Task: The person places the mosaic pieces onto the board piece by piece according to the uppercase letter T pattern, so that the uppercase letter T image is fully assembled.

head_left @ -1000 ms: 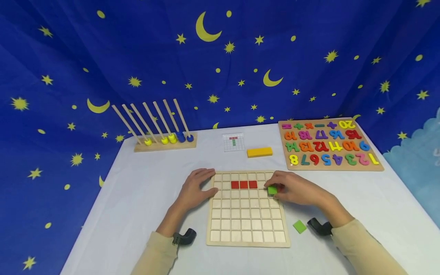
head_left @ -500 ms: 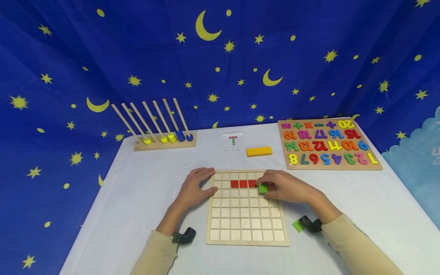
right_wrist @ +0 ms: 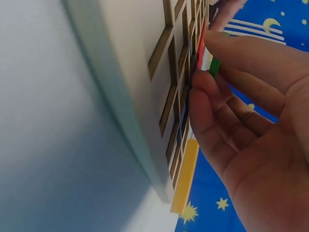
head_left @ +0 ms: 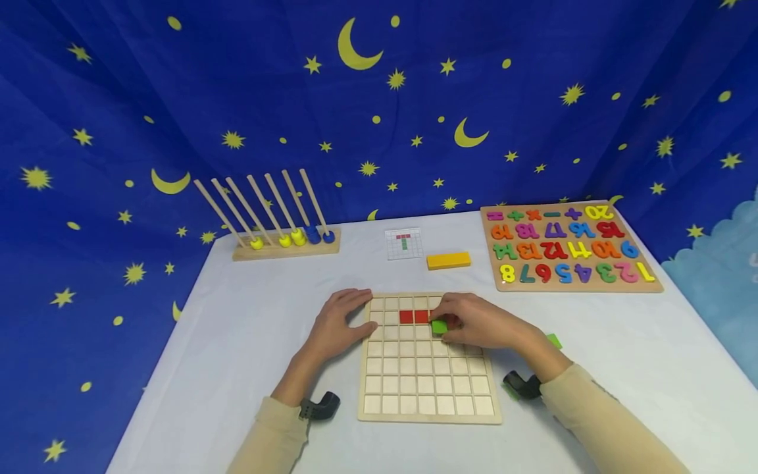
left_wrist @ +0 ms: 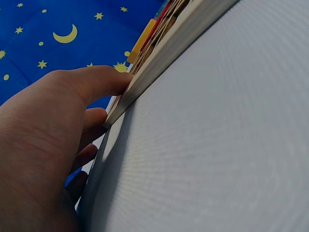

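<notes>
Pinching green tile [head_left: 439,327] — square, roughly aligned with grid board [head_left: 424,367]

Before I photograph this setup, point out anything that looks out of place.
The wooden number puzzle sits upside down from the person's side: its numerals are inverted, with the yellow 1 at the near right corner. The visible red tiles sit squarely in the wooden grid board.

Number board [head_left: 580,287], upside down to head camera | numerals [head_left: 554,250] 1 to 20, rows far to near, left to right: 20; 19–15; 14–9; 8–1 | beside 20: orange times sign [head_left: 534,215], teal minus sign [head_left: 552,214], purple plus sign [head_left: 573,214]; magenta sign [head_left: 495,215] and green sign [head_left: 515,215] too small to tell | pale-blue cloth [head_left: 719,253]: faint marks, unreadable
</notes>
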{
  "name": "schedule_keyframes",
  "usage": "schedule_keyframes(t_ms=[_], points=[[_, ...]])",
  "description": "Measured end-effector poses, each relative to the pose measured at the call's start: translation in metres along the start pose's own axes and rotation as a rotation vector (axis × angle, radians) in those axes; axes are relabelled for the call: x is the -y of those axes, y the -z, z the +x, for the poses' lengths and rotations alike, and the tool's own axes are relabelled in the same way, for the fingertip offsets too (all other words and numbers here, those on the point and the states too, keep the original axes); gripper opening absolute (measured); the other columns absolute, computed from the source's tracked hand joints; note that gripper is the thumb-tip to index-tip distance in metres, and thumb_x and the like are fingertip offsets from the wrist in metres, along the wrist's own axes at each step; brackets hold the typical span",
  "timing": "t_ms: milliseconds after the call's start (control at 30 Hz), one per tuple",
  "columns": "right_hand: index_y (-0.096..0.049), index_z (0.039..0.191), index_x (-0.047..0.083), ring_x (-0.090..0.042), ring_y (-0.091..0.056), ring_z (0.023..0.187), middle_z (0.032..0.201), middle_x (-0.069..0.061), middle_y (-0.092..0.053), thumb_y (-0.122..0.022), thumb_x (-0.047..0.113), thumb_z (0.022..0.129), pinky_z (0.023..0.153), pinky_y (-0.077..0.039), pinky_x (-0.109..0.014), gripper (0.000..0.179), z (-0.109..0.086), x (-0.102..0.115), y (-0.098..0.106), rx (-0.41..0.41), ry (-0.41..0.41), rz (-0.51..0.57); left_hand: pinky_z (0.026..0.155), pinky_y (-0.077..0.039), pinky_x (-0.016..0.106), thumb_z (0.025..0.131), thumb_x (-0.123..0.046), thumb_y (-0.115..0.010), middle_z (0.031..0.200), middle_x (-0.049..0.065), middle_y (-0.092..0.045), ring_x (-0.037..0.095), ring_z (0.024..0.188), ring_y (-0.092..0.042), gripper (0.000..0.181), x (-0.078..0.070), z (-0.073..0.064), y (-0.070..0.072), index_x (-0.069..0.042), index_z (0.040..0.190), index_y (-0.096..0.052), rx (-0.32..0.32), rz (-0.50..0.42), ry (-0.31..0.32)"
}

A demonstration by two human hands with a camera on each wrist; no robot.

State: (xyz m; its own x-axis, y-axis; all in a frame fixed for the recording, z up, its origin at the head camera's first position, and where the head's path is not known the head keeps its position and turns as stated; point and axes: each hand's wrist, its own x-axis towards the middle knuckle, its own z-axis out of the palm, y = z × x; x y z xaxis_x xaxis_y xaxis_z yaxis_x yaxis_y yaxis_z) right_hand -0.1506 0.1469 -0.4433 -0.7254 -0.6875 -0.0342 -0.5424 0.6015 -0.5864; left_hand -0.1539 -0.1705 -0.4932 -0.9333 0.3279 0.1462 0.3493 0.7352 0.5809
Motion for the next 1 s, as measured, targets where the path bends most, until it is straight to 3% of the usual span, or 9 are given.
schedule_keyframes(t_ms=[433,667,1000], points=[[-0.071,0.113,0.017,-0.012,-0.053,0.079,0.097,0.009,-0.057,-0.076,0.023,0.083,0.069,-0.047,-0.027,0.031,0.019,0.011,-0.005,0.037,0.063,-0.019,0.108,-0.030,0.044,0.081,-0.047,-0.074,0.139,-0.011,-0.050,0.013,0.132,-0.035,0.065,-0.001,-0.001,0.000,-0.022,0.137,-0.055,-0.005,0.001,-0.004],[-0.071,0.111,0.018,-0.009,-0.051,0.083,0.100,0.009,-0.056,-0.078,0.024,0.082,0.077,-0.047,-0.028,0.030,0.025,0.014,-0.009,0.049,0.052,-0.064,0.107,-0.031,0.045,0.081,-0.046,-0.074,0.138,-0.011,-0.051,0.014,0.132,-0.035,0.065,0.000,0.000,0.000,-0.021,0.137,-0.056,-0.008,0.007,-0.011],[-0.071,0.109,0.017,-0.010,-0.052,0.082,0.098,0.008,-0.056,-0.078,0.021,0.081,0.076,-0.047,-0.027,0.029,0.027,0.015,-0.009,0.055,0.052,-0.066,0.108,-0.030,0.047,0.081,-0.045,-0.075,0.139,-0.009,-0.050,0.016,0.133,-0.034,0.064,-0.002,-0.001,0.001,-0.021,0.137,-0.055,-0.003,-0.002,-0.001]])
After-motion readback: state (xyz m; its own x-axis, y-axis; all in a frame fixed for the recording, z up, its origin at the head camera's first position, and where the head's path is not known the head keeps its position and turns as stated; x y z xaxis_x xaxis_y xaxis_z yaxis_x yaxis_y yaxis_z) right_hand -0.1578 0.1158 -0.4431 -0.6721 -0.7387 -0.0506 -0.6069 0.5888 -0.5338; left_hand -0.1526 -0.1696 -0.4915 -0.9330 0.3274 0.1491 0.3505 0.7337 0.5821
